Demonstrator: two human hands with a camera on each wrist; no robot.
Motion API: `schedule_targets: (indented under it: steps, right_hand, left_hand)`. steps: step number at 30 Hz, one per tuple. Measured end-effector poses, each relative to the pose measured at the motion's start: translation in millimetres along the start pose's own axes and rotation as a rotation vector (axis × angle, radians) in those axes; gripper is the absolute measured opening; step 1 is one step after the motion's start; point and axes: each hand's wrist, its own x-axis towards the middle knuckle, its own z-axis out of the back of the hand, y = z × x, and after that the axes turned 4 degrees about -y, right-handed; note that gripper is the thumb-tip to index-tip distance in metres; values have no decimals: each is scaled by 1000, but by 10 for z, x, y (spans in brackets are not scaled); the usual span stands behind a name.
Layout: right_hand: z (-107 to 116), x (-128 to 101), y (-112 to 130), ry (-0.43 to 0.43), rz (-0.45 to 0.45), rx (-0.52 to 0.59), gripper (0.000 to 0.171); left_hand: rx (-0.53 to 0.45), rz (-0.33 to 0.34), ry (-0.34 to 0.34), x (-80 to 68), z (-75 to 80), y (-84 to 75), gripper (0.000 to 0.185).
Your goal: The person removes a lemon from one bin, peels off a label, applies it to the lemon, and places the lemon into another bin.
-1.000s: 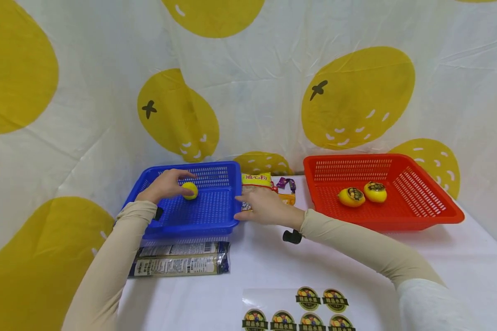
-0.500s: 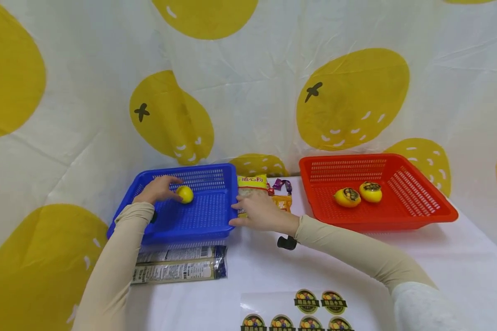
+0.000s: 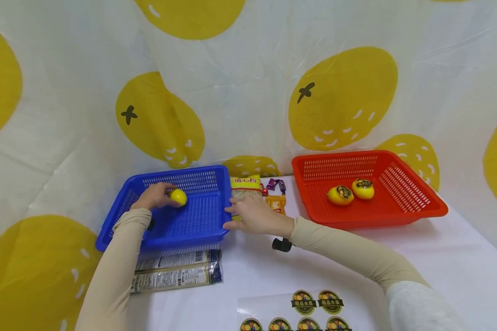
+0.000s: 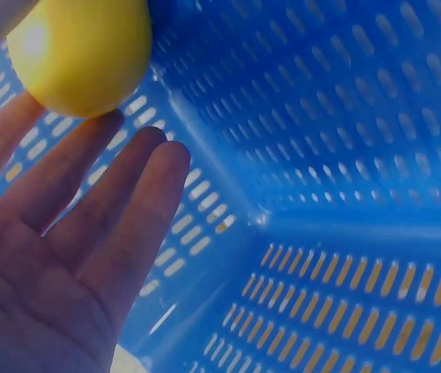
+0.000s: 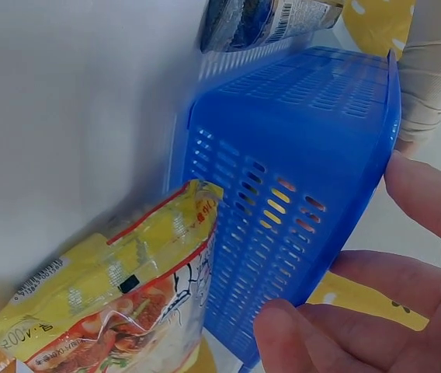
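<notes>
The left hand (image 3: 153,197) lies inside the blue basket (image 3: 199,220), fingers loosely spread against a plain yellow fruit (image 3: 178,196) near its far left corner, not clearly gripping it. The right hand (image 3: 252,215) holds the basket's right rim with curled fingers, beside a yellow noodle packet (image 3: 245,184). Two labelled fruits (image 3: 340,195) already sit in the red basket (image 3: 397,216) at the desk's right edge; the sticker sheet (image 3: 306,308) lies at the near edge, so this fruit looks still unlabelled.
</notes>
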Motion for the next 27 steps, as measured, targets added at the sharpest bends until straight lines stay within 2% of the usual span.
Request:
schedule_targets:
  steps: [4,12,19,27]
  right_hand:
    - [20,-3,11,1,-17,-10,58]
    - [-8,7,-2,17,-31,17,59]
    - [-25,5,-10,9,-36,21,59]
    - [-20,-11,-8,2,-24,26,60]
  left_hand:
    - [-9,4,-16,10,7,-33,72]
    - [-36,41,7,31,-28,-44,72]
    - [-34,13,0,24,-18,-76,70]
    - [-13,23,13,34,-45,-89,69]
